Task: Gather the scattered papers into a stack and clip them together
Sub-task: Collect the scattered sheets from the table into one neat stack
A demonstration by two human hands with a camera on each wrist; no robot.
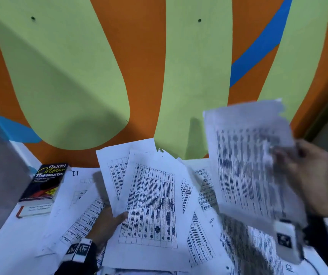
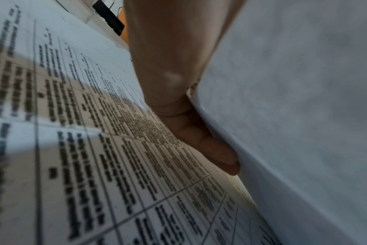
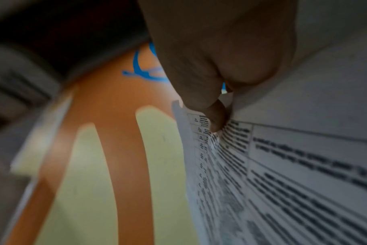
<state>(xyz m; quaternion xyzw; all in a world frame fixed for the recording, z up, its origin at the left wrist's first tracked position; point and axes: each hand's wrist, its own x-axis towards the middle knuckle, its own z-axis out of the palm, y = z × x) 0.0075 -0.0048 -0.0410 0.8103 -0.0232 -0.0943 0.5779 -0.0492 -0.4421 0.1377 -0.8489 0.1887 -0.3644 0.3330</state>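
White printed sheets with tables lie scattered over the table (image 1: 10,245). My left hand (image 1: 107,221) grips a small bunch of sheets (image 1: 149,195) by the lower left edge, thumb on top, held tilted above the table; the left wrist view shows my fingers (image 2: 210,149) behind the held sheets (image 2: 293,116), over a loose sheet (image 2: 73,149). My right hand (image 1: 305,175) holds a blurred sheet (image 1: 248,165) up at the right, thumb on its printed face. In the right wrist view my thumb (image 3: 216,119) pinches that sheet (image 3: 283,182). More loose sheets (image 1: 204,241) lie beneath. No clip shows in the head view.
A black Oxford Colour Thesaurus (image 1: 44,183) lies on another book (image 1: 34,210) at the table's back left. An orange wall with green shapes (image 1: 80,76) stands right behind the table. A black object (image 2: 109,16) lies at the table edge in the left wrist view.
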